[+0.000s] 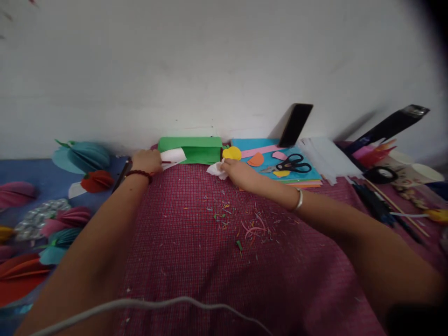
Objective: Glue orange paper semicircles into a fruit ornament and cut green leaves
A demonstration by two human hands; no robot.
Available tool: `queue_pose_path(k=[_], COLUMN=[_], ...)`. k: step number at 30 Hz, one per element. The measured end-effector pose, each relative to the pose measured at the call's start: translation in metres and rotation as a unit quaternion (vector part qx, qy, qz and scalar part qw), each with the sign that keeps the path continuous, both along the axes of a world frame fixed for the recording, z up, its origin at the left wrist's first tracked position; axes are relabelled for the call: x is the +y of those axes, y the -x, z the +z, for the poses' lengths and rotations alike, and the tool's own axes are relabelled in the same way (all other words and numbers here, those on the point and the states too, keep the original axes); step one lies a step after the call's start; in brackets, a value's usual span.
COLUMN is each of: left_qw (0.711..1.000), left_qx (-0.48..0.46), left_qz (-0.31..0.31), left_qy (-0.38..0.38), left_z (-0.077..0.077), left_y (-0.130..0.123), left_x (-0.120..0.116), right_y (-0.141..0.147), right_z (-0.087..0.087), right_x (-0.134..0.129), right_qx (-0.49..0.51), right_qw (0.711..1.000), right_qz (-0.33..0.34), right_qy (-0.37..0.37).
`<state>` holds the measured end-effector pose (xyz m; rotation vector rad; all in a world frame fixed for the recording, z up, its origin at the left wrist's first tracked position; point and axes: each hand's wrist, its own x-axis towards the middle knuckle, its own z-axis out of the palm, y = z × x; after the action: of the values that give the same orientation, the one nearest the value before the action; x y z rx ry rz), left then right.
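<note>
My left hand (147, 161) is closed at the left end of the green paper (191, 143), beside a white piece of paper (177, 155); what its fingers hold is hidden. With bent fingers, my right hand (236, 171) grips a crumpled white tissue (217, 171) below the yellow paper circles (232, 153). Black-handled scissors (296, 164) lie on blue paper sheets (259, 143) to the right, among orange, pink and yellow cut pieces. Small paper scraps (255, 228) are scattered on the red checked cloth (168, 252).
Folded paper fruit shapes (82, 158) stand on the blue surface at left. A phone (296, 125) leans on the wall. Pens (376, 203), a tape roll (381, 175) and paper cups (425, 172) are at right. A white cable (182, 301) crosses the foreground.
</note>
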<state>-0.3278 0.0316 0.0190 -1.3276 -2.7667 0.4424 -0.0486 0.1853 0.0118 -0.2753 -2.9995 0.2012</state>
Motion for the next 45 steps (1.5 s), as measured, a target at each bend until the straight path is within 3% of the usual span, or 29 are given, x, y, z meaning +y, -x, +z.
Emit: queue_pose_path(k=[4, 8, 10, 12, 15, 19, 23, 26, 28, 31, 33, 37, 39, 42, 45], left_qw=[1.0, 1.0, 1.0, 1.0, 1.0, 1.0, 0.999, 0.999, 0.999, 0.998, 0.998, 0.999, 0.999, 0.999, 0.999], left_qx=[-0.014, -0.015, -0.012, -0.01, -0.006, 0.001, -0.008, -0.011, -0.015, -0.017, -0.013, -0.008, -0.003, 0.004, -0.013], left_qz=[0.02, 0.022, 0.015, 0.013, 0.012, 0.017, 0.031, 0.031, 0.036, 0.043, 0.035, 0.03, 0.025, 0.026, 0.039], left_qy=[-0.007, -0.012, -0.017, -0.017, -0.016, -0.017, -0.016, -0.024, -0.028, -0.034, -0.042, -0.045, -0.046, -0.044, -0.034], left_z=[0.002, 0.001, 0.0, 0.001, 0.002, -0.001, -0.003, -0.004, -0.003, -0.003, -0.003, -0.005, -0.007, -0.007, 0.001], left_y=[-0.001, -0.002, -0.003, -0.004, -0.005, -0.004, -0.002, -0.003, -0.004, -0.006, -0.006, -0.005, -0.003, -0.001, -0.004], left_x=[0.001, 0.0, -0.001, -0.001, -0.001, 0.0, -0.001, -0.001, -0.001, 0.0, 0.0, -0.001, 0.0, 0.001, -0.001], right_y=[-0.017, -0.063, -0.066, -0.049, -0.006, 0.024, -0.016, -0.057, -0.07, -0.054, -0.03, -0.001, -0.012, -0.055, -0.1], right_z=[-0.012, 0.003, 0.013, 0.015, 0.004, -0.018, -0.021, -0.006, 0.007, 0.016, 0.01, -0.011, -0.012, 0.003, 0.027], right_x=[-0.033, -0.058, -0.052, -0.038, -0.017, -0.022, -0.052, -0.059, -0.054, -0.044, -0.043, -0.057, -0.064, -0.061, -0.044], right_qx=[-0.05, -0.093, -0.082, -0.034, 0.018, -0.02, -0.039, -0.073, -0.077, -0.02, 0.02, -0.013, -0.042, -0.073, -0.034], right_qw=[0.997, 0.973, 0.97, 0.981, 0.994, 0.997, 0.983, 0.964, 0.96, 0.975, 0.981, 0.975, 0.964, 0.947, 0.966], right_qz=[0.058, 0.183, 0.187, 0.133, 0.048, 0.069, 0.181, 0.257, 0.267, 0.208, 0.179, 0.219, 0.262, 0.294, 0.202], right_qy=[0.003, 0.101, 0.132, 0.136, 0.093, -0.004, -0.02, 0.008, 0.038, 0.071, 0.069, 0.024, 0.037, 0.106, 0.156])
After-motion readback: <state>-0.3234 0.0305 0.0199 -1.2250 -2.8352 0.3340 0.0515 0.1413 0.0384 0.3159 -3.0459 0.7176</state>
